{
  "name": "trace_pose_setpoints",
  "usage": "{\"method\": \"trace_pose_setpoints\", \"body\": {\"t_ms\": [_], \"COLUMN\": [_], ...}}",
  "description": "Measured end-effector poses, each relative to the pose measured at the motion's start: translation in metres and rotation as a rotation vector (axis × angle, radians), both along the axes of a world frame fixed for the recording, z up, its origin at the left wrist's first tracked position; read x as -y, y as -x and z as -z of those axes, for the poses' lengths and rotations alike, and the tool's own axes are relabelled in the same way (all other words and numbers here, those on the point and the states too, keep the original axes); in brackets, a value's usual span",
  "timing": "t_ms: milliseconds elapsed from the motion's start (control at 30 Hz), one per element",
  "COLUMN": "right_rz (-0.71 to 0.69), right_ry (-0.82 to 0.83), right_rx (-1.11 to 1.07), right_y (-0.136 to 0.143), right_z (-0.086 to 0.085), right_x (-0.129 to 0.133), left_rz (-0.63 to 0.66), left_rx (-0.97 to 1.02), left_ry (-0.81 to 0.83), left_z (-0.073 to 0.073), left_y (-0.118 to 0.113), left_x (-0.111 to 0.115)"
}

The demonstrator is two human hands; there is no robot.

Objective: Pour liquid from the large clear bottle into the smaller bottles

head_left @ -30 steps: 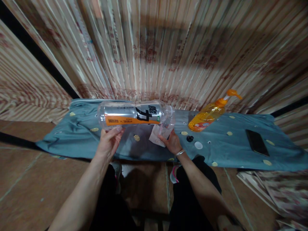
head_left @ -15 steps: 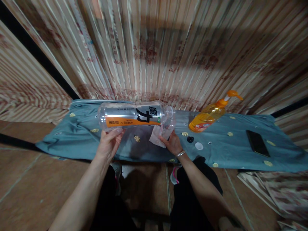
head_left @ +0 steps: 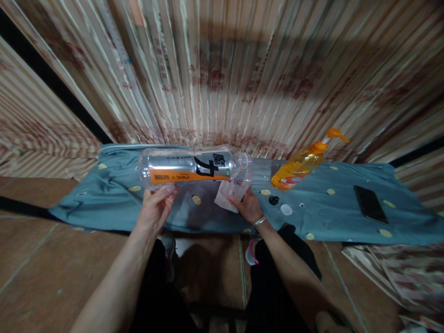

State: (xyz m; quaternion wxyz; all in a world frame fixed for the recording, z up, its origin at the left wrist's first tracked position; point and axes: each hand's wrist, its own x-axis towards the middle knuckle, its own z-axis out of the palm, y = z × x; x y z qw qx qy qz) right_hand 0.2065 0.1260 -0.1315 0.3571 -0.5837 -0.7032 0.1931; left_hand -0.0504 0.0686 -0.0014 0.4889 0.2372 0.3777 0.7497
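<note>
A large clear plastic bottle [head_left: 187, 167] with a silver and orange label lies sideways above the teal cloth, its neck pointing right. My left hand [head_left: 159, 201] grips its lower side near the base, thumb against the plastic. Near the bottle's neck, my right hand [head_left: 247, 203] pinches a pale tissue [head_left: 225, 198] and a small clear plastic piece [head_left: 244, 178] whose shape is hard to make out. Whether that piece touches the bottle cannot be told. A black cap [head_left: 274, 200] and a white disc [head_left: 286, 209] lie right of my right hand.
An orange pump bottle [head_left: 294, 171] leans to the right on the teal cloth [head_left: 333, 217]. A dark phone [head_left: 370, 204] lies farther right. Behind the bench hangs a striped curtain [head_left: 215, 83], with black bars at both sides.
The whole view has shifted slightly. The large bottle has moved a little to the left in the view; both hands keep their hold.
</note>
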Motion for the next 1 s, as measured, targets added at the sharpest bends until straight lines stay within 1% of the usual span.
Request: {"method": "trace_pose_setpoints", "body": {"t_ms": [200, 367, 600, 800, 1000], "right_rz": [-0.022, -0.014, -0.018, -0.022, -0.021], "right_ry": [0.011, -0.019, -0.014, -0.016, 0.005], "right_rx": [-0.017, -0.018, 0.006, 0.005, -0.008], "right_y": [-0.0001, 0.0000, -0.0019, -0.0023, -0.0017], "right_z": [-0.0025, 0.0008, 0.0044, 0.0048, 0.0019], "right_x": [0.0006, -0.0002, -0.0013, -0.0011, -0.0006], "left_rz": [0.014, 0.017, 0.015, 0.011, 0.004], "left_rx": [-0.028, -0.039, -0.064, -0.094, -0.075], "left_ry": [0.008, 0.014, 0.004, 0.006, -0.023], "left_z": [-0.0014, -0.0028, -0.0046, -0.0017, -0.0010], "left_y": [0.0003, 0.0004, 0.0002, 0.0020, 0.0015], "left_x": [0.0013, 0.0021, 0.0027, 0.0028, 0.0026]}}
